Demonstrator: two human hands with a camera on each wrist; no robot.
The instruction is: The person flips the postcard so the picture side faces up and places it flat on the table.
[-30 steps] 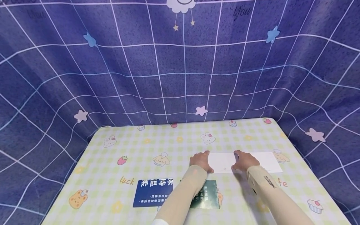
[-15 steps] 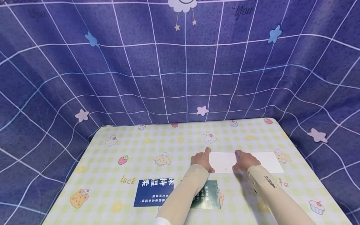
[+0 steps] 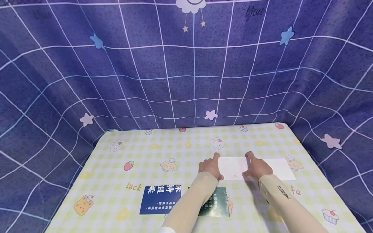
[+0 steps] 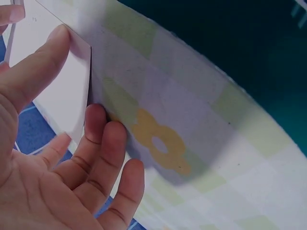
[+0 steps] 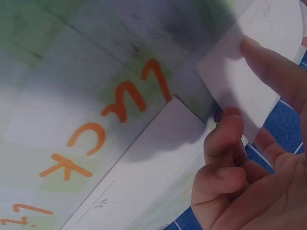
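A white card [image 3: 233, 168] lies level near the right half of the table, its short ends between my two hands. My left hand [image 3: 209, 166] grips the left end, thumb at the near corner and a finger at the far one; the left wrist view shows that thumb on the card's face [image 4: 53, 81]. At the right end, my right hand [image 3: 257, 167] holds the card the same way, thumb and forefinger spread. A second white card [image 3: 282, 168] lies flat on the cloth, partly behind the right hand; the right wrist view shows this card [image 5: 163, 129] beside the curled fingers.
A dark blue card [image 3: 160, 200] with white characters lies flat at the front. Next to it a green card [image 3: 217, 204] is partly covered by my left forearm. The checked tablecloth [image 3: 99, 181] reaches a dark blue grid curtain [image 3: 180, 87] at the back.
Both forefingers have stretched slightly further away from me. The whole head view has shifted a little to the right. The cards keep their places on the table.
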